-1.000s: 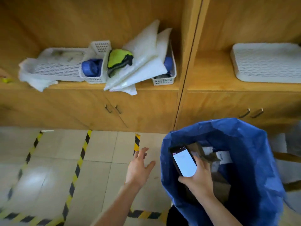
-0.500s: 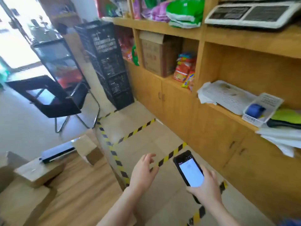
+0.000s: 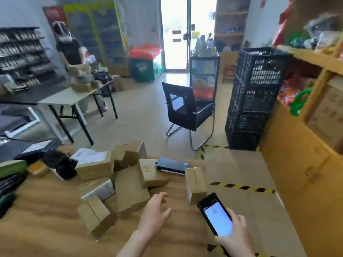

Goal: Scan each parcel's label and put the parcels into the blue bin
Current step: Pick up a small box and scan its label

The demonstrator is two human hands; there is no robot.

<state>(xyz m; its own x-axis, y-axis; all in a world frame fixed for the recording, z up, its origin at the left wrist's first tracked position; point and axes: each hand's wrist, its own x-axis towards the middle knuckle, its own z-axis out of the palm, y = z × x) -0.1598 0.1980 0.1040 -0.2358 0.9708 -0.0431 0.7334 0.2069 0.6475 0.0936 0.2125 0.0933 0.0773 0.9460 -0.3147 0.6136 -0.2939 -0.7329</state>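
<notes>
1. The left hand [image 3: 154,214] hovers above the tabletop [image 3: 46,223], its fingers [image 3: 161,197] loose, spread and holding nothing. The right hand [image 3: 235,234] has its fingers [image 3: 235,218] wrapped around the lower end of a scanner [image 3: 215,213] with a lit screen.
2. The parcels [image 3: 130,184] lie in a leaning heap just ahead and left of the left fingertips. An upright parcel [image 3: 195,183] stands just beyond the gap between the two hands. The blue bin is out of view.
3. Pulling a low box from the heap would likely make those leaning on it slide or tumble.
4. The upright parcel looks close to the tabletop's edge. A brush from the scanner or a wrist could tip it onto the floor [image 3: 241,164].
5. Most faces turned this way look like bare cardboard, and blur hides any print. A label may sit underneath, and a one-handed flip with loose fingers risks a dropped box.
6. The scanner is gripped by one end only, so using that hand to help lift could let it slip.
7. A dark flat device [image 3: 171,165] rests beyond the fingertips at the heap's far side. A shifting box could knock it off.
8. With the bin unseen, a blind toss could miss.
</notes>
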